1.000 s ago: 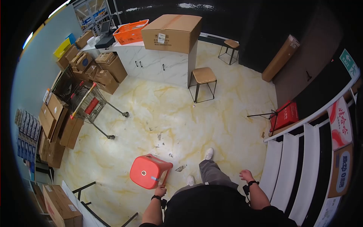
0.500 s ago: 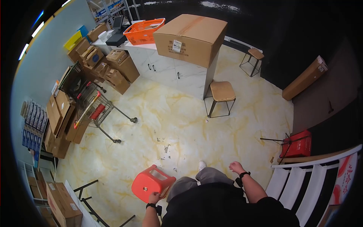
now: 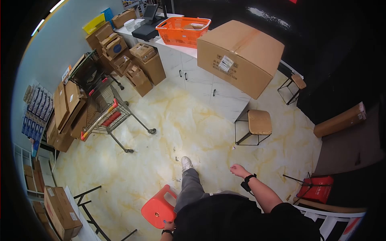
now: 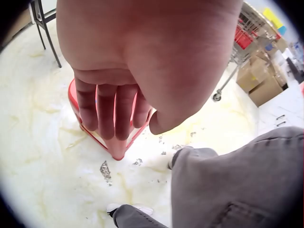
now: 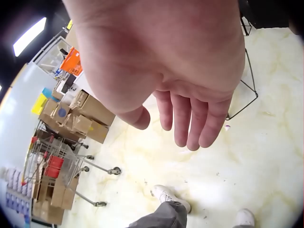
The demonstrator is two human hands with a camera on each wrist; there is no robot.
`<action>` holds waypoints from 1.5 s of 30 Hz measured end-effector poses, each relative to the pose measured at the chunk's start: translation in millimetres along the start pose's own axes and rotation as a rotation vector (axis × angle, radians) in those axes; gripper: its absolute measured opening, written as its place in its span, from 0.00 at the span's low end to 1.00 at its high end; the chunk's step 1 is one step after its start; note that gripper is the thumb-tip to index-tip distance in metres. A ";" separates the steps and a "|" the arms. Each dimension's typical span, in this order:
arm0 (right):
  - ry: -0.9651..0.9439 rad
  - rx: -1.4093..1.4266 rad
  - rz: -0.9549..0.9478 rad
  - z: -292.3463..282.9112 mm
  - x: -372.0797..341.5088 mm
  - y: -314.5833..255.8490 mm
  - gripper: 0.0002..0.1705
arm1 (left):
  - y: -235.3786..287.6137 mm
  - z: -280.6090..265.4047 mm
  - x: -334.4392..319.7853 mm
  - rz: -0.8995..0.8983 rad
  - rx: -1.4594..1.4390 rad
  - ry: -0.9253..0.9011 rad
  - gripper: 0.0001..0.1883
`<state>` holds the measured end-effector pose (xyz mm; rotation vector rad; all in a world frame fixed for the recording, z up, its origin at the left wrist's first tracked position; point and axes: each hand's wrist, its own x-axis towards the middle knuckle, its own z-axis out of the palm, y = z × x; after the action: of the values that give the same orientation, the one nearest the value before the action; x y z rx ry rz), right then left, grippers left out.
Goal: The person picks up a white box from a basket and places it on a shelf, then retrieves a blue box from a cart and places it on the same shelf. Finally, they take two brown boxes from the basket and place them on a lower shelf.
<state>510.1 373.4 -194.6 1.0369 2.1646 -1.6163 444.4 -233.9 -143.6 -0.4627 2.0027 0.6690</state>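
My left hand [image 3: 169, 226] hangs at my side beside a red plastic stool [image 3: 150, 205] with a round hole in its seat. In the left wrist view the loose fingers of this hand [image 4: 137, 71] point down over the red stool [image 4: 118, 153], which shows beyond them and is partly covered by the palm. Nothing is visible in that hand. Held forward of my body is my right hand [image 3: 240, 170], its fingers relaxed. The right wrist view shows this hand [image 5: 166, 61] with only floor beyond the fingertips.
Ahead, a large cardboard box [image 3: 241, 56] and an orange basket [image 3: 183, 32] stand on a white counter [image 3: 199, 80]. A wooden-topped stool [image 3: 260, 121] is before it. A shopping cart [image 3: 108, 116] and stacked cartons [image 3: 140, 76] line the left. A red bag [image 3: 317, 190] lies right.
My view has moved forward and turned. The counter and wooden stool now appear nearer, and the red stool lower in the picture. The right hand has come further forward; the front foot has changed.
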 end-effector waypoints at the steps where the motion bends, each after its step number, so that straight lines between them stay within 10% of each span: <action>1: -0.039 -0.006 0.029 -0.6 17.0 -28.4 0.16 | -9.9 -7.2 23.3 0.050 -0.003 -0.028 0.10; 8: -0.044 -0.153 -0.042 -14.1 135.3 -177.4 0.16 | 135.0 -104.2 118.5 0.125 -0.173 0.134 0.11; 14: 0.038 0.018 -0.197 -8.9 209.2 -315.8 0.16 | 340.6 -212.3 227.2 0.631 0.095 0.027 0.22; 28: -0.077 0.438 -0.417 -55.4 403.1 -577.2 0.16 | 897.0 -243.6 141.1 1.239 0.364 -0.276 0.19; 45: 0.458 0.281 -0.656 -203.4 537.3 -837.1 0.21 | 1301.8 -314.0 136.8 1.691 0.479 -0.348 0.15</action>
<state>-388.8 657.6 182.4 0.8783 2.8580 -2.1848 -567.9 577.7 214.9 1.6931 1.7248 1.0194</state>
